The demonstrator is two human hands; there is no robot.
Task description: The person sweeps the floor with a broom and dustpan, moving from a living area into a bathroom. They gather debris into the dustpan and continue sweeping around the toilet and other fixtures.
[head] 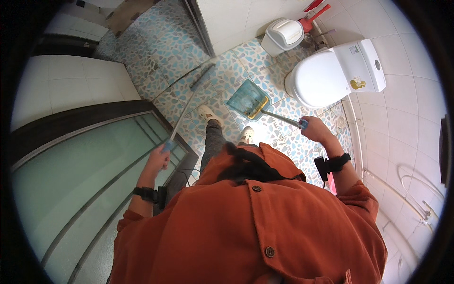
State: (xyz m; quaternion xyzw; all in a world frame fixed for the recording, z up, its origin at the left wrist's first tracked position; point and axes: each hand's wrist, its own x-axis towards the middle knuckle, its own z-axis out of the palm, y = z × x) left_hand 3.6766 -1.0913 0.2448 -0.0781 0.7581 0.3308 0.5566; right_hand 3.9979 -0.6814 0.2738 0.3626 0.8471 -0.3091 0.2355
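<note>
My left hand (156,159) is closed around the blue grip of a broom (183,112) with a long grey handle. The broom's dark bristle head (202,77) is at the floor near the doorway threshold. In my right hand (315,130) is the handle end of a dustpan (247,98). Its translucent blue-green pan has a yellow toothed strip along the side nearest the handle and lies over the tiles ahead of my feet. Whether the pan touches the floor, I cannot tell. Some dark specks show inside it.
A white toilet (319,78) with its lid down stands to the right. Behind it are a white swing-lid bin (282,35) and a red plunger-like tool (314,19). A frosted-glass door (88,170) stands at my left. Beyond the threshold, the pebble-patterned floor (156,42) continues.
</note>
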